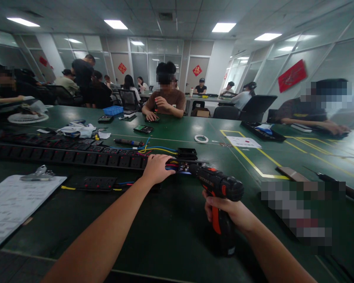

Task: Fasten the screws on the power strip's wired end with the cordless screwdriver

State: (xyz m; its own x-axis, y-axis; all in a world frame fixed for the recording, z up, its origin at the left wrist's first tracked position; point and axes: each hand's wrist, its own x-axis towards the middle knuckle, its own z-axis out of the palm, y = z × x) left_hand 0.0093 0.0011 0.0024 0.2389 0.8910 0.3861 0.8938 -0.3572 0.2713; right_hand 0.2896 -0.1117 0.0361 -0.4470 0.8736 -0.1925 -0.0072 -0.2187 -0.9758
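Observation:
My right hand [221, 206] is wrapped round the handle of a black and orange cordless drill [216, 182]. Its nose points left at a small circuit board [184, 167] at the end of a long black power strip [106, 159]. Whether the bit touches the board cannot be made out. Over the strip's right end lies my left hand [157, 169], its fingers curled over the far edge and gripping it. Blue, yellow and red wires [153, 149] run beside that hand towards a black end piece [187, 152]. A short socket section [98, 182] lies on the near side.
A clipboard with papers [23, 196] lies at the left. Beyond the strip are a dark pen-shaped tool [128, 142], a white ring [201, 138] and a blue basket [113, 110]. A co-worker [165, 96] sits across the green table [165, 243]; another [315, 106] sits at the right.

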